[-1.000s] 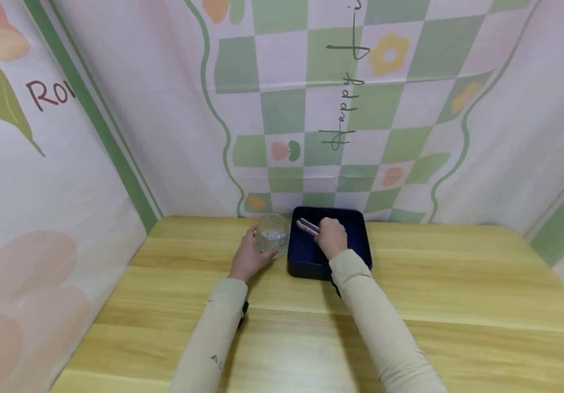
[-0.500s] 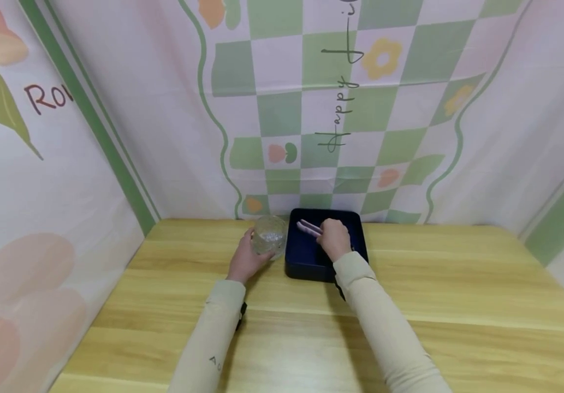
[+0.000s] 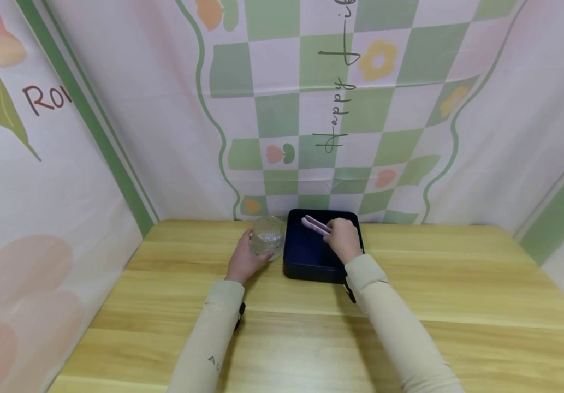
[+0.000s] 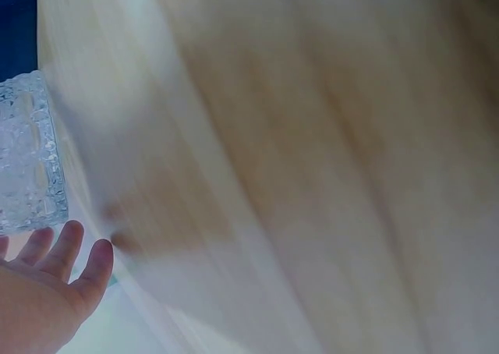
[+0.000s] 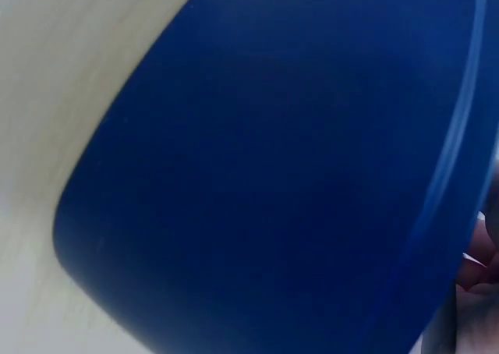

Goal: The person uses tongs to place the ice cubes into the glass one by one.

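Observation:
A clear textured glass (image 3: 268, 236) stands on the table beside the tray's left wall. My left hand (image 3: 246, 261) grips its near left side, thumb at the front and fingers round the left. In the left wrist view, the fingers (image 4: 64, 253) lie right at the bumpy glass (image 4: 30, 155). My right hand (image 3: 344, 239) holds a pair of light purple tongs (image 3: 317, 225) over the dark blue square tray (image 3: 306, 272). The tong tips point to the back left, slightly apart, with nothing visible between them. The tray's outer wall (image 5: 257, 175) fills most of the right wrist view, hiding most of that hand.
The light wooden table (image 3: 434, 295) extends to both sides and toward the front. Behind the tray hangs a green-and-white checked cloth (image 3: 277, 114), close to the table's back edge. Another printed cloth (image 3: 31, 207) closes off the left side.
My right hand has shifted a little to the right with the tongs, still over the tray. The left hand stays at the glass. The head view has turned slightly.

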The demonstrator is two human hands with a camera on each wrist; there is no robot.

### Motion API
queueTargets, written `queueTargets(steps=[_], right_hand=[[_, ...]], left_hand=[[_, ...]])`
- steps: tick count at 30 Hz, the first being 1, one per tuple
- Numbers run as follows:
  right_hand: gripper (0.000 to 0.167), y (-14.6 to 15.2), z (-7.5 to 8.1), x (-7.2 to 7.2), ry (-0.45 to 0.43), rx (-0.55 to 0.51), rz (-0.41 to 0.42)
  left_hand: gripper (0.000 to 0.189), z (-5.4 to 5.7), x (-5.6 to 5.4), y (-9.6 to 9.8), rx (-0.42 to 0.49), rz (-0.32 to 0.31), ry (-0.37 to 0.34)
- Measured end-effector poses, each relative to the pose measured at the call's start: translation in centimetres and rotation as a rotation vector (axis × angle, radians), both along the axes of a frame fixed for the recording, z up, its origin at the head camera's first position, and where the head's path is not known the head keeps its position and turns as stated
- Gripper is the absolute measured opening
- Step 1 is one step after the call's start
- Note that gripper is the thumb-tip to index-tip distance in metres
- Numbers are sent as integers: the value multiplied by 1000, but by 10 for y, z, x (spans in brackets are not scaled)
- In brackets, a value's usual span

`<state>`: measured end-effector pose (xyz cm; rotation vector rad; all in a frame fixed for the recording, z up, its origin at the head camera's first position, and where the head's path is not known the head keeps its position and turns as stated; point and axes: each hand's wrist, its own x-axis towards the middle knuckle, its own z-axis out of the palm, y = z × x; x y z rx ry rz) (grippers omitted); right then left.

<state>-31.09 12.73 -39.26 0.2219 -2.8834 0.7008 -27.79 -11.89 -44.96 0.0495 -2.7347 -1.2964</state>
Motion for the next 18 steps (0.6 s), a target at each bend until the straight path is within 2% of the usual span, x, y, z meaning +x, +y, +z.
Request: queueTargets(steps=[8,13,18], right_hand=[[25,7,3,6,55,4,37],[24,10,3,10,129,-25,63],[23,14,6,12,171,-53,50]], left_hand=[[87,0,1,0,7,-6,2],[86,1,1,0,4,-6,1],[86,2,2,-1,1,-7,-11]])
